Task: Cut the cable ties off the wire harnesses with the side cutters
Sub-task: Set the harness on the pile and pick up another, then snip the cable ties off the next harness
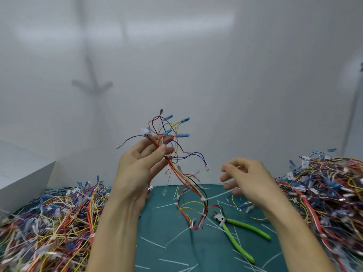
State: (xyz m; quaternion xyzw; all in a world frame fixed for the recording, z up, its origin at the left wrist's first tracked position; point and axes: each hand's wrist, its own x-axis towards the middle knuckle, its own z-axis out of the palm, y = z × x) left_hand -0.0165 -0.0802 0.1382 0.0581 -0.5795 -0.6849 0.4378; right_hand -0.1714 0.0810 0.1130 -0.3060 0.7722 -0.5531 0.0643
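Plain white wall [216, 75] behind; teal table mat [163, 228]; white box [23, 181] at left.

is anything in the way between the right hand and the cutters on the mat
Nothing visible covers the handles. The cutters lie on the mat below the empty right hand. Only the low loop of the harness that the left hand holds hangs close beside their head.

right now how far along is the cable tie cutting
Done: cut white tie offcuts litter the teal mat. In hand: the left hand pinches a multicoloured wire harness with white ties on it; the green-handled side cutters lie on the mat. Left: tangled harness piles on both sides.
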